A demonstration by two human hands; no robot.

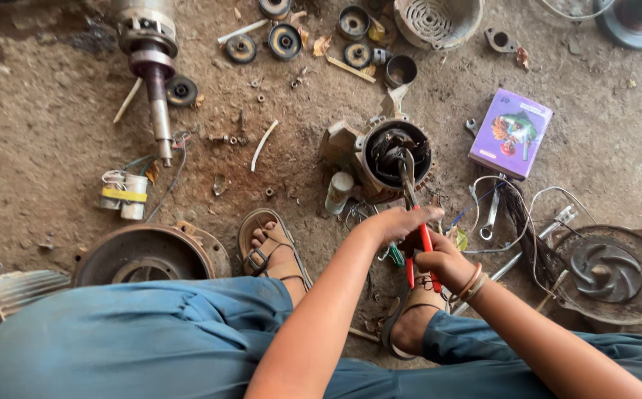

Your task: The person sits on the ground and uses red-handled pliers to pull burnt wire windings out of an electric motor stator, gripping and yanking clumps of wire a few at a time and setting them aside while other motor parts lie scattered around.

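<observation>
Holding red pliers [418, 222], both hands, left [398, 222] and right [443, 260], squeeze the handles; the tip pokes into the motor [395, 154].

Dirt floor [48, 118] strewn with parts — rotor shaft [155, 70] upper left, pulley-like discs [284, 41] near the top edge. Purple printed box [511, 133] to the right, a spanner [491, 214] just below it. Rusted round housing [147, 255] lower left; impeller casing [613, 273] far right — wires beside it.
</observation>
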